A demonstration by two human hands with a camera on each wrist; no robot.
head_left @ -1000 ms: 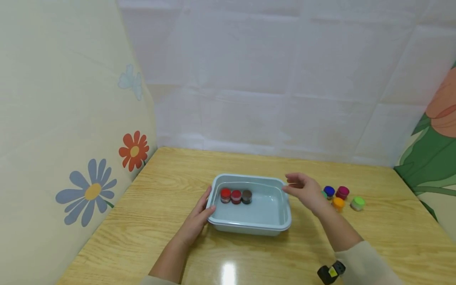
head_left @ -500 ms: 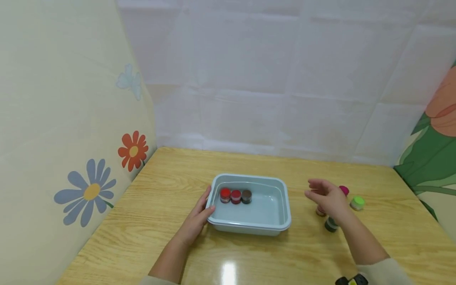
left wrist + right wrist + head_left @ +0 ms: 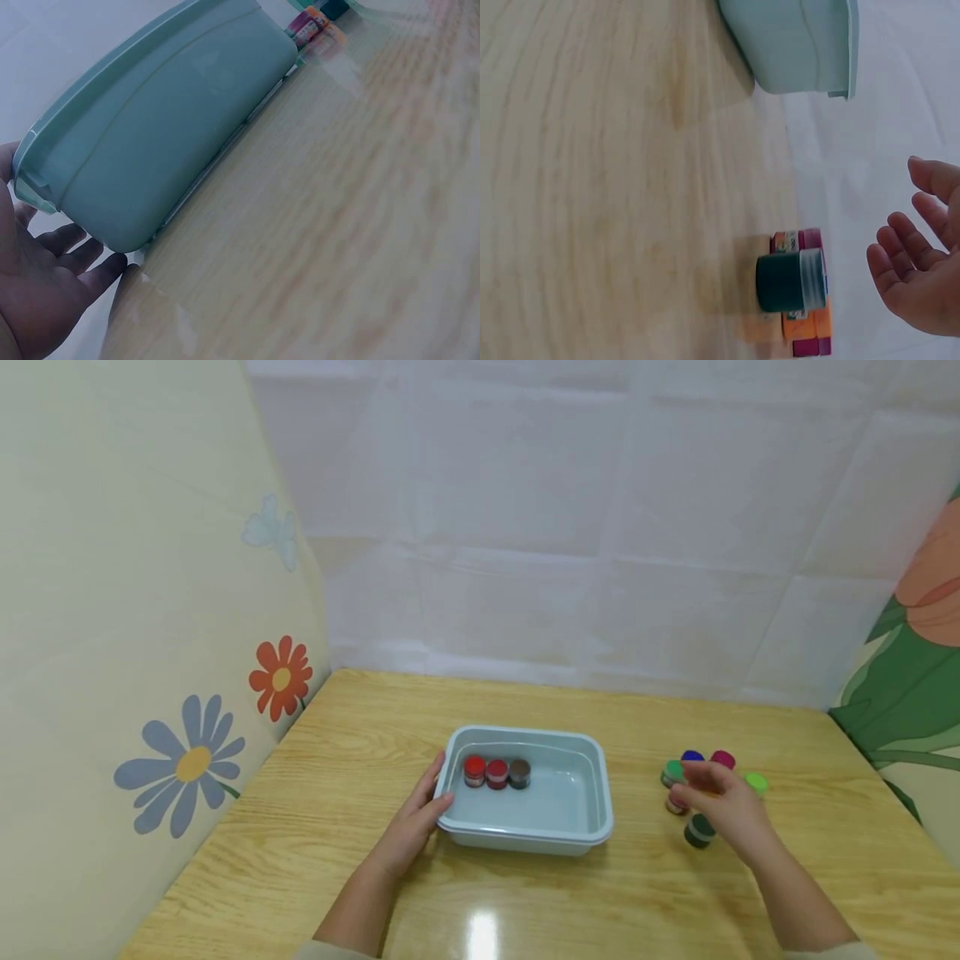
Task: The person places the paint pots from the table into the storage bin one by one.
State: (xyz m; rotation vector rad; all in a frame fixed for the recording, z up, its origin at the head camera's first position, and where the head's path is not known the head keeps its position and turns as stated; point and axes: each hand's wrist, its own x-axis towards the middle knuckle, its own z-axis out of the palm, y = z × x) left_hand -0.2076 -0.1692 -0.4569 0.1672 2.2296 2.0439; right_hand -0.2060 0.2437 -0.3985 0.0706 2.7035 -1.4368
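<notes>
My left hand (image 3: 408, 827) holds the left end of a pale blue-green plastic basin (image 3: 525, 837), thumb at the rim and fingers along the outer wall. Inside stand a red jar (image 3: 474, 772), a dark red jar (image 3: 497, 775) and a brown jar (image 3: 520, 774), all small, like paint pots. Above another cluster of jars, my right hand (image 3: 723, 806) hovers with loosely bent fingers and nothing in them. Around it are a green-lidded jar (image 3: 672, 773), a dark green jar (image 3: 699, 832) and a wine-red jar (image 3: 676, 804). An orange jar (image 3: 799, 327) shows below that hand in the right wrist view.
Behind the right hand are a blue-lidded jar (image 3: 692, 756), a magenta-lidded jar (image 3: 723, 759) and a lime-lidded jar (image 3: 757, 782). The wooden table (image 3: 360, 727) meets a white cloth backdrop (image 3: 480, 568) at its far edge. A flower-printed sheet (image 3: 172, 635) hangs at the left.
My right hand has moved from beside the basin's right rim, rightward and nearer to me, over the loose jars. The left hand and the basin have stayed put.
</notes>
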